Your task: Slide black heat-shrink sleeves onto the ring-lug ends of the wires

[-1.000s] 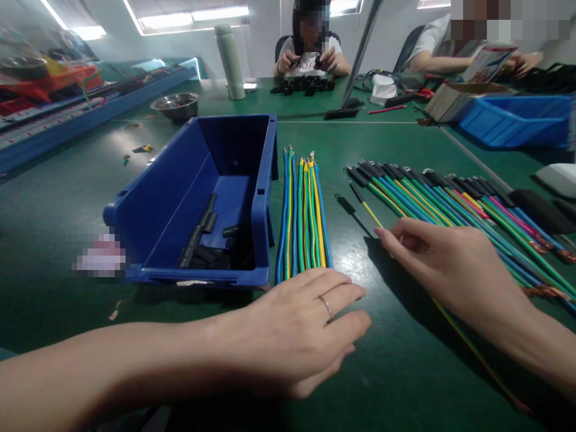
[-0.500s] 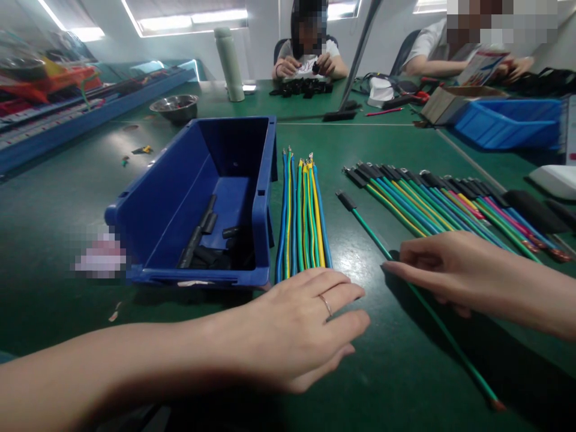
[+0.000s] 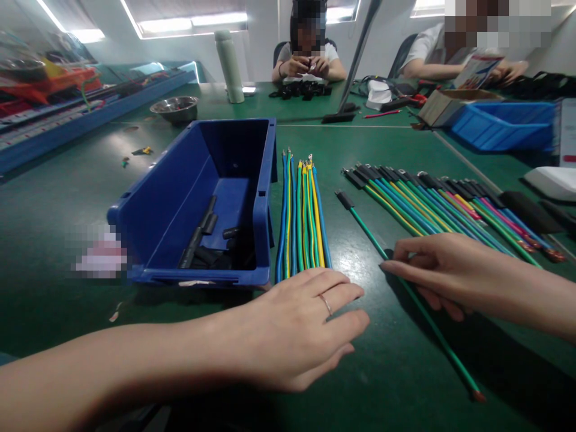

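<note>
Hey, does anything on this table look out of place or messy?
A few small scraps lie loose on the table, left of the dark blue bin; they look like stray litter, unlike the wires laid in rows.

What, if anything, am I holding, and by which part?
Your right hand pinches a green cable, nearer its black-sleeved end than its copper end. For your left hand, I can't tell.

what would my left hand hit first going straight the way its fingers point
Likely the green cable held in the right hand, though relative heights are hard to judge.
</note>
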Available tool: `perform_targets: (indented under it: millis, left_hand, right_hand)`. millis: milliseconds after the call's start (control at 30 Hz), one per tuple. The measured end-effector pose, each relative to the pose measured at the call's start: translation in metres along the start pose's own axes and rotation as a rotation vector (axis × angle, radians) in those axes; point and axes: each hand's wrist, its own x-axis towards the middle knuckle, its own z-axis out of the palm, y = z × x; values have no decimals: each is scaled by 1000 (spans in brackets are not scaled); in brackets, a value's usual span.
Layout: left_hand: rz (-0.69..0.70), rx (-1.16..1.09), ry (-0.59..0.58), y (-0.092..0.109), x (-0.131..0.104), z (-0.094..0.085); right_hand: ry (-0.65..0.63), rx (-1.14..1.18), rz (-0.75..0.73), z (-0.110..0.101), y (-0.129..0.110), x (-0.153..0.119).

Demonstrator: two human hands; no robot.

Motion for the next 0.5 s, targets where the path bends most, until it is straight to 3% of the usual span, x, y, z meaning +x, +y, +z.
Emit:
perform_targets:
  millis: [167, 400, 500]
  left_hand:
    - [-16, -3, -15, 0, 0, 0]
    - [-13, -2, -4, 1, -2, 2]
    - [-19, -2, -4, 1, -2, 1]
  right_hand:
    - [202, -93, -24, 1, -15, 6]
    - [68, -97, -7, -1, -3, 3]
    - [134, -130, -41, 1, -2, 5]
